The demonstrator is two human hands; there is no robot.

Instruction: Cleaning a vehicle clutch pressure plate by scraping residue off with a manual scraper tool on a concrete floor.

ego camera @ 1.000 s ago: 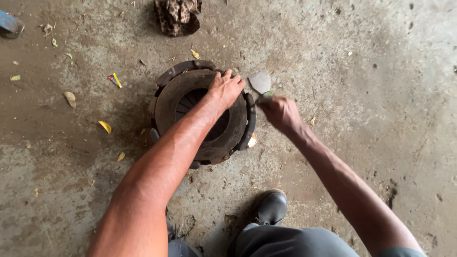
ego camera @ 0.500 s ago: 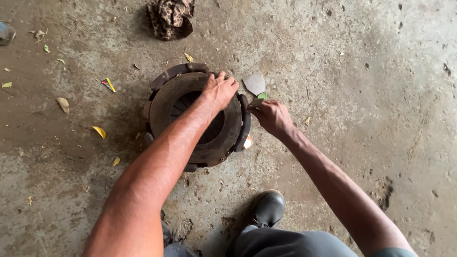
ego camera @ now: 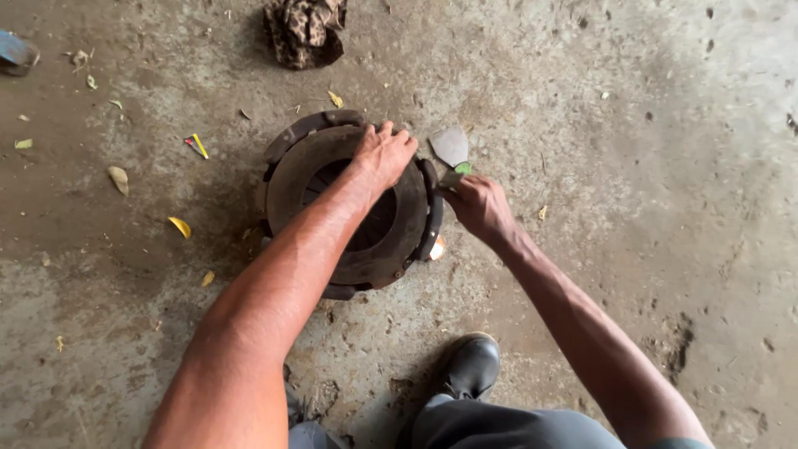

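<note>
A round, rusty metal clutch-like housing [ego camera: 399, 241] with a central hole lies flat on the concrete floor. My left hand [ego camera: 381, 154] rests palm-down on its far rim, fingers spread over the edge. My right hand [ego camera: 480, 206] is closed on the green handle of a flat metal scraper [ego camera: 450, 146], whose blade points away from me just beyond the housing's right side. The scraper's blade lies close to the floor beside the housing.
A crumpled patterned rag [ego camera: 304, 30] lies at the top. Dry leaves and a small yellow scrap [ego camera: 196, 145] are scattered on the left. A blue object [ego camera: 17, 50] sits at the far left edge. My black shoe [ego camera: 470, 364] is near the bottom.
My right hand with the scraper has shifted slightly closer to the housing's right edge. My left hand stays on the rim. The view has drifted a little.
</note>
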